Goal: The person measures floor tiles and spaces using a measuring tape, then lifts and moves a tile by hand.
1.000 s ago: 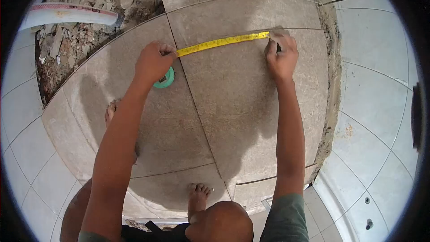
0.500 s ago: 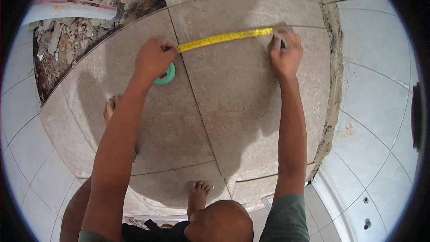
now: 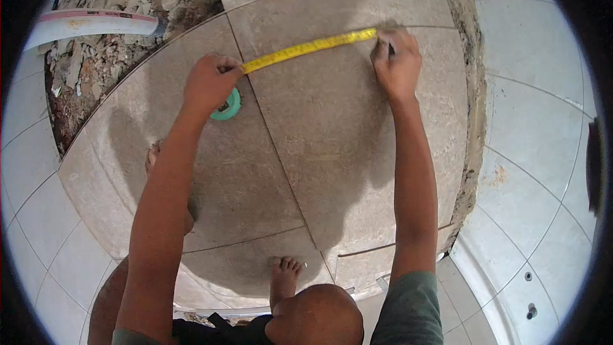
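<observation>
A yellow tape measure (image 3: 310, 49) stretches across the brown floor tiles (image 3: 338, 140), over the joint between two of them. My left hand (image 3: 209, 83) is closed in a pinch on the strip's left end, close to that joint. At the opposite end my right hand (image 3: 400, 67) grips the strip between thumb and fingers. Below my left hand rests a round green piece (image 3: 228, 107) with a dark middle, partly covered by the hand; how it connects to the strip is hidden.
Rough broken ground (image 3: 128, 57) borders the tiles at upper left, where a white pipe (image 3: 96, 23) crosses it. A mortar-filled gap (image 3: 474, 89) runs along the right, beside white wall tiles (image 3: 530, 108). My bare foot (image 3: 285, 271) stands on the tiles at the bottom.
Both hands and the tape sit slightly further left and the right end slightly higher in view, as the whole scene has shifted a little. Both hands keep their hold.
</observation>
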